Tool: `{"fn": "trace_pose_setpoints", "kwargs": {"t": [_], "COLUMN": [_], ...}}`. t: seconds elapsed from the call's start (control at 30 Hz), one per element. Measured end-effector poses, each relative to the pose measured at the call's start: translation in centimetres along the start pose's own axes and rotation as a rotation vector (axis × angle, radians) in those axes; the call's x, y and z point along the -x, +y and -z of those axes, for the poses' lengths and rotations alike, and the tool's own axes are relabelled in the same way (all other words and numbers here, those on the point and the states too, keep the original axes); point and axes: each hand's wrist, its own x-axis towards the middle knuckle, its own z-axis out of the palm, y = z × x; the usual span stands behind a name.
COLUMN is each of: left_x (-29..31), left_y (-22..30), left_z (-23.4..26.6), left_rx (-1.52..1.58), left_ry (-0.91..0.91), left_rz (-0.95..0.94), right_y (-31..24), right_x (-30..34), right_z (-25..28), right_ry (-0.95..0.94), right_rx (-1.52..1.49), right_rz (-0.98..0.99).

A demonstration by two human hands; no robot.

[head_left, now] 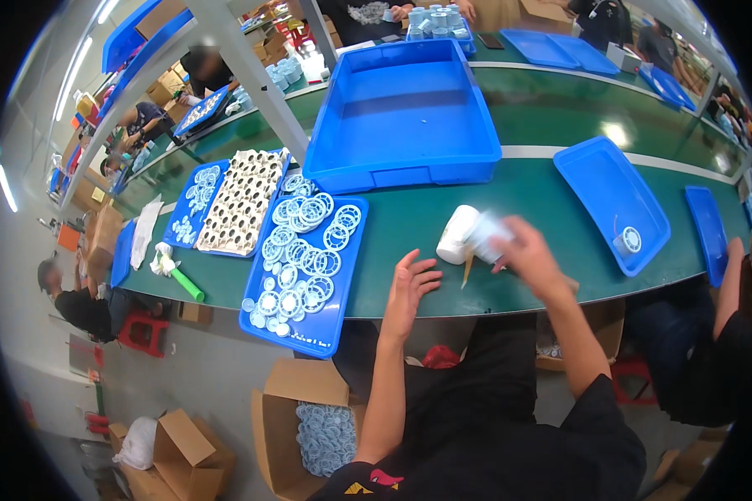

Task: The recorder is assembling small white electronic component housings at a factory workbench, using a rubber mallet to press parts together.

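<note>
My right hand (528,257) is closed round a pale blue cup-shaped part (486,234), both smeared by motion. Just left of that part, and partly behind it, a white tub (454,237) leans on the green bench. A thin tan stick (466,272) shows below the tub. My left hand (409,288) hovers near the bench's front edge with its fingers apart and nothing in them. On its left lies a blue tray (336,311) spread with pale blue slotted rings (327,263) and small round discs (267,302).
A large blue bin (401,175) stands behind the white tub. To the right, a blue tray (589,179) holds one cup-shaped part (628,240). Left are an egg-carton tray (241,200) and a green-handled tool (187,285). Below, a carton (269,434) contains blue parts. Co-workers sit around.
</note>
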Motion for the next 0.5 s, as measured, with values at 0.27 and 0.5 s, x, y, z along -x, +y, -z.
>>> {"fn": "trace_pose_setpoints", "kwargs": {"t": [0.27, 0.5], "left_x": [0.3, 0.5], "left_y": [0.4, 0.1], "left_z": [0.0, -0.5], "left_rx": [-0.036, -0.101], "left_ry": [0.045, 0.060], "left_rz": [0.050, 0.031], "right_y": [-2.4, 3.5], "right_x": [-0.9, -2.8], "right_z": [9.8, 16.7], "right_ry": [0.365, 0.820], "right_rx": [-0.415, 0.250], "right_rz": [0.154, 0.296]}}
